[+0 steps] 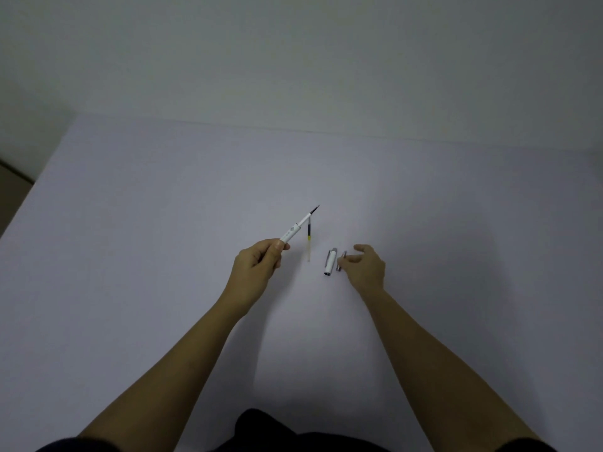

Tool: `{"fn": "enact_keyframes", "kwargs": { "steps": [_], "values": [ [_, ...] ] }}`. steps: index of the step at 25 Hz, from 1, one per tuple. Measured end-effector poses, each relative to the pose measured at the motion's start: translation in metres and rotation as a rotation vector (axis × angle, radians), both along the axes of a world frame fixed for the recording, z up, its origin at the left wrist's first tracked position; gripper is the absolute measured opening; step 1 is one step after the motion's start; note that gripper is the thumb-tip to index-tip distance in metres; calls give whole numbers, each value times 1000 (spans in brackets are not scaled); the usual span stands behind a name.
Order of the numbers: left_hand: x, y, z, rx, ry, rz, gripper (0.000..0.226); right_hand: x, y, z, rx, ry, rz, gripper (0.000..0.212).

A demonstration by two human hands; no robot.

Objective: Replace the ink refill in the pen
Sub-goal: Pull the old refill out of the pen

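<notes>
Grips the rear of the white pen (295, 229) in the left hand (257, 265), fingers curled tight; holds it above the table (163, 223), long axis slanting away and rightward, dark tip leading. Rests the loosely curled right hand (367, 265) at a small metal piece (341, 261); pinching or merely touching, cannot tell. Beside it, a white cap (330, 263) lying flat. Between the hands, a loose refill (308, 244) on the table, dark end pointing away.

Pen barrel (293, 231) print too small; nothing legible.

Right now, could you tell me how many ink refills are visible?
2: one refill sticks out of the barrel in the left hand; another refill lies on the table.
</notes>
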State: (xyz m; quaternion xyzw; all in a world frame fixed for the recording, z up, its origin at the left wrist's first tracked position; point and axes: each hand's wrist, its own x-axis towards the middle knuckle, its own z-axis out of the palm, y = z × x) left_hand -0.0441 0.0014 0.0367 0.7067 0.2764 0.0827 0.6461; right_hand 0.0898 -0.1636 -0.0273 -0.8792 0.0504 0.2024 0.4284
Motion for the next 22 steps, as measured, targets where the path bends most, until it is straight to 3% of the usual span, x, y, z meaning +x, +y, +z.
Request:
{"fn": "enact_keyframes", "kwargs": {
  "steps": [7, 10, 14, 18, 22],
  "values": [
    [6, -2, -6, -12, 8, 4, 24, 9, 2, 7, -20, -131, 50, 35],
    [7, -2, -9, -18, 16, 14, 23, 7, 15, 20, 146, -245, 134, 16],
    [10, -1, -17, 56, 59, 13, 22, 5, 42, 39, 496, 18, 361, 17],
    [11, -2, -24, 116, 117, 13, 23, 7, 52, 46, 703, 133, 214, 17],
    [11, 1, -28, 161, 143, -7, 25, 17, 55, 47, 735, 184, 170, 12]
  ]
}}
